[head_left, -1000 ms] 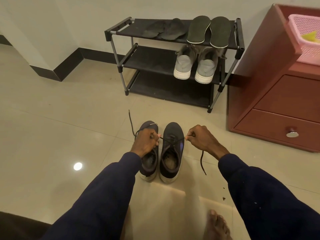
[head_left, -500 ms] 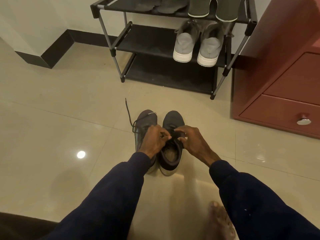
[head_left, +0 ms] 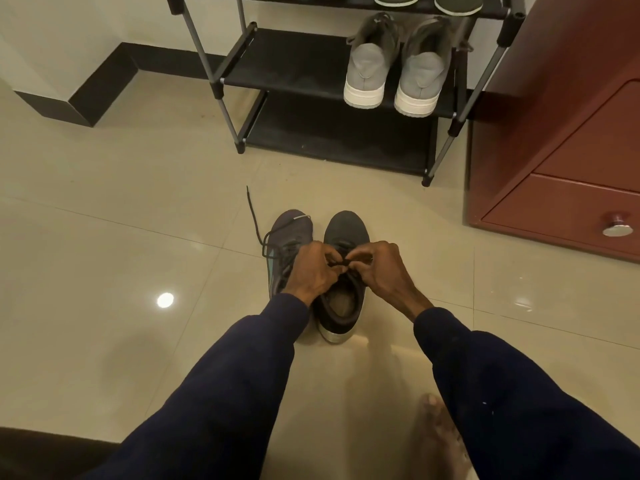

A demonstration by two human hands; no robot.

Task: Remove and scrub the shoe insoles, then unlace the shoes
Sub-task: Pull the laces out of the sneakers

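Two dark sneakers stand side by side on the tiled floor, toes pointing away from me. The right sneaker shows its tan inside at the heel. Over its lacing, my left hand and my right hand meet, and both pinch the black lace between their fingertips. The left sneaker is partly hidden under my left hand. Its loose lace end trails out on the floor to the upper left.
A black shoe rack stands ahead with a grey pair of shoes on its middle shelf. A red-brown cabinet with a drawer knob is at the right. My bare foot rests on the floor below.
My hands held the lace stretched wide apart a second ago. They have come together over the right sneaker's lacing. My view has tilted downward and closer.
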